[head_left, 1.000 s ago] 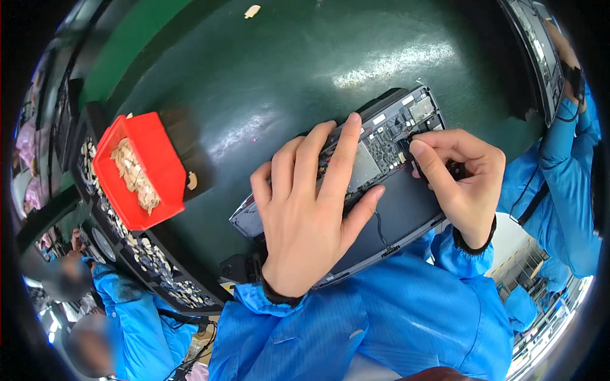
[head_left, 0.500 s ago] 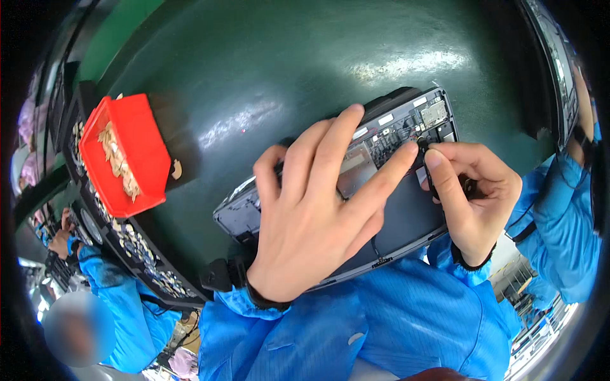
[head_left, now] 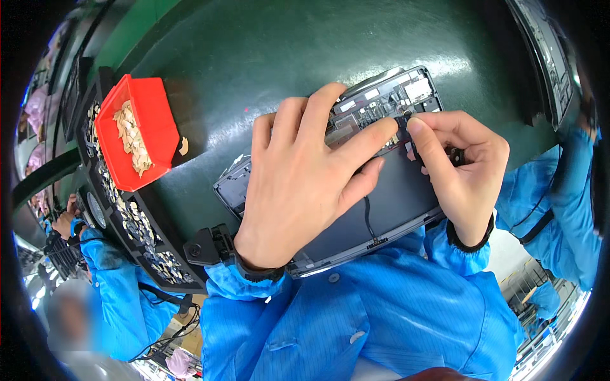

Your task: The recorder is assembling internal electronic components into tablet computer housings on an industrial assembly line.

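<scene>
The dark laptop chassis (head_left: 406,184) bares its circuit board (head_left: 371,114); over it, the left hand (head_left: 302,168) spreads, the right hand (head_left: 467,159) pinches a black part (head_left: 404,128).

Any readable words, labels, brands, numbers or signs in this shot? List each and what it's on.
None can be read.
Two white labels on the opened laptop: any print too small to read.
Circuit board in the laptop: any markings too small, partly covered by the left hand.
Red bin: no text seen on the sides in view.
</scene>
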